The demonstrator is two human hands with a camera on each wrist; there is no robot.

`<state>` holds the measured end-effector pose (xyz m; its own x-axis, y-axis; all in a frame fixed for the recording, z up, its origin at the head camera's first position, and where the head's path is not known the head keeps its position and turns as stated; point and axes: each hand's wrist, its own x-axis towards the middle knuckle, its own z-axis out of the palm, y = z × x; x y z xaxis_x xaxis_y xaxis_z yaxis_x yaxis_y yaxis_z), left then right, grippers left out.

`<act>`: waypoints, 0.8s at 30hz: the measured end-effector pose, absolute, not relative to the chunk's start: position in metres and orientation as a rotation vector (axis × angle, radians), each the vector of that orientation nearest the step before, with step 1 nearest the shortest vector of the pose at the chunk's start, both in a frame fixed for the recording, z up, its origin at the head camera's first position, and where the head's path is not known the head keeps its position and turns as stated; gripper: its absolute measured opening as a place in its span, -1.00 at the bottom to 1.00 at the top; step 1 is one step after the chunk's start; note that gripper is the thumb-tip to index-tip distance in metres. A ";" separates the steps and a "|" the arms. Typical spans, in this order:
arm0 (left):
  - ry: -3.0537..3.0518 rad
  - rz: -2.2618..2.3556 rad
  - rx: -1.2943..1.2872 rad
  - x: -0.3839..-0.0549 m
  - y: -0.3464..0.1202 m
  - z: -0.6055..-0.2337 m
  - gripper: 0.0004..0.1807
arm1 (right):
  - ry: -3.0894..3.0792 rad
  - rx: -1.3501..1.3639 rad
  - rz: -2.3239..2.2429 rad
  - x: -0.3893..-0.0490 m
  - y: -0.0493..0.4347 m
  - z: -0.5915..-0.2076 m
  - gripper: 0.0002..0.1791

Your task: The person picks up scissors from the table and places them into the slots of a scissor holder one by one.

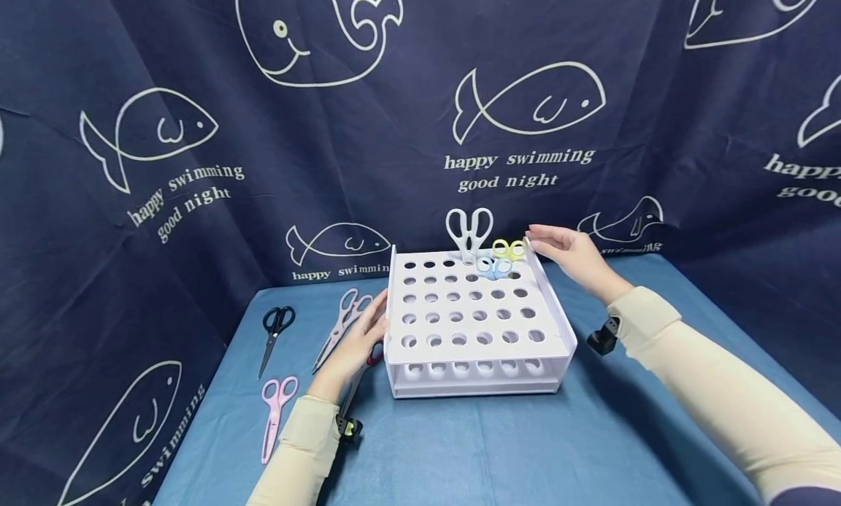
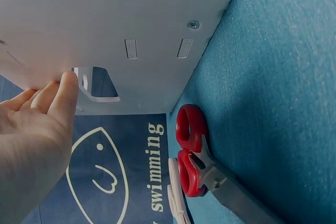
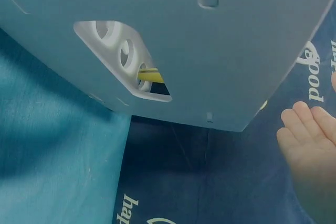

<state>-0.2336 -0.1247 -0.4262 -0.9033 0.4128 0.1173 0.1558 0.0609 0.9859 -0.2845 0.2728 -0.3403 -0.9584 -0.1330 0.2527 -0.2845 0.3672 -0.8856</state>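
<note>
Looks perhaps near halfway: shows three pairs standing in a white plastic rack with rows of round holes [image 1: 466, 354] — large white-handled scissors [image 1: 469, 244], small yellow-handled scissors [image 1: 509, 252] and small light-blue scissors [image 1: 495, 269]. Likely left to do, on the blue cloth [image 1: 473, 447]: black-handled scissors [image 1: 271, 340], pink scissors [image 1: 274, 416], long pale-pink scissors [image 1: 338, 331] and metal scissors with red handles [image 2: 214, 178], just beside the left hand [image 1: 355, 345]. In that hand, no grasp: extended fingers against the rack's left side. In the right hand [image 1: 571, 256], likewise nothing clasped; near the rear right corner — cannot tell whether touching.
</note>
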 end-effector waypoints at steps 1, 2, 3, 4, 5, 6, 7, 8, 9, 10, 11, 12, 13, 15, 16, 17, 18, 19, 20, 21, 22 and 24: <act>2.137 1.946 0.580 -0.234 -0.125 -0.426 -0.33 | -2.479 0.390 1.647 -0.284 0.273 -0.339 -0.43; 2.138 1.950 0.577 -0.234 -0.125 -0.426 -0.34 | -2.479 0.401 1.640 -0.284 0.274 -0.338 -0.42; 2.141 1.952 0.574 -0.234 -0.125 -0.427 -0.34 | -2.476 0.408 1.640 -0.284 0.275 -0.337 -0.41; 2.144 1.955 0.572 -0.234 -0.125 -0.427 -0.34 | -2.475 0.408 1.637 -0.283 0.276 -0.336 -0.40; 2.145 1.955 0.571 -0.234 -0.125 -0.427 -0.35 | -2.479 0.399 1.638 -0.283 0.276 -0.335 -0.40; 2.147 1.953 0.574 -0.234 -0.125 -0.427 -0.35 | -2.483 0.385 1.640 -0.282 0.277 -0.334 -0.40; 2.148 1.949 0.579 -0.234 -0.125 -0.427 -0.35 | -2.487 0.369 1.644 -0.281 0.278 -0.334 -0.41; 2.148 1.946 0.580 -0.234 -0.125 -0.428 -0.35 | -2.490 0.355 1.651 -0.280 0.279 -0.334 -0.42; 2.149 1.942 0.584 -0.235 -0.125 -0.428 -0.35 | -2.497 0.341 1.653 -0.279 0.280 -0.334 -0.43; 2.147 1.937 0.586 -0.235 -0.124 -0.428 -0.35 | -2.499 0.325 1.654 -0.278 0.282 -0.334 -0.43; 2.146 1.930 0.594 -0.235 -0.124 -0.428 -0.35 | -2.502 0.311 1.651 -0.277 0.283 -0.333 -0.44; 2.145 1.927 0.595 -0.236 -0.124 -0.427 -0.35 | -2.501 0.305 1.647 -0.275 0.284 -0.333 -0.45; 2.146 1.924 0.593 -0.236 -0.124 -0.427 -0.35 | -2.499 0.310 1.639 -0.274 0.285 -0.333 -0.44; 2.151 1.924 0.581 -0.236 -0.125 -0.426 -0.35 | -2.495 0.331 1.632 -0.272 0.286 -0.332 -0.43; 2.156 1.927 0.573 -0.236 -0.125 -0.426 -0.35 | -2.491 0.335 1.633 -0.271 0.287 -0.331 -0.42; 2.157 1.932 0.567 -0.235 -0.126 -0.426 -0.36 | -2.487 0.340 1.638 -0.270 0.287 -0.331 -0.42; 2.158 1.935 0.562 -0.235 -0.126 -0.425 -0.36 | -2.484 0.350 1.638 -0.269 0.288 -0.331 -0.42; 2.159 1.937 0.559 -0.234 -0.127 -0.425 -0.36 | -2.487 0.358 1.632 -0.268 0.289 -0.330 -0.42; 2.158 1.938 0.562 -0.234 -0.127 -0.424 -0.36 | -2.487 0.348 1.634 -0.267 0.289 -0.330 -0.43; 2.152 1.938 0.561 -0.234 -0.127 -0.424 -0.36 | -2.491 0.336 1.627 -0.266 0.291 -0.330 -0.43; 2.149 1.933 0.567 -0.234 -0.127 -0.424 -0.36 | -2.497 0.333 1.615 -0.265 0.292 -0.330 -0.43; 2.147 1.918 0.560 -0.233 -0.126 -0.424 -0.35 | -2.514 0.326 1.592 -0.262 0.295 -0.329 -0.42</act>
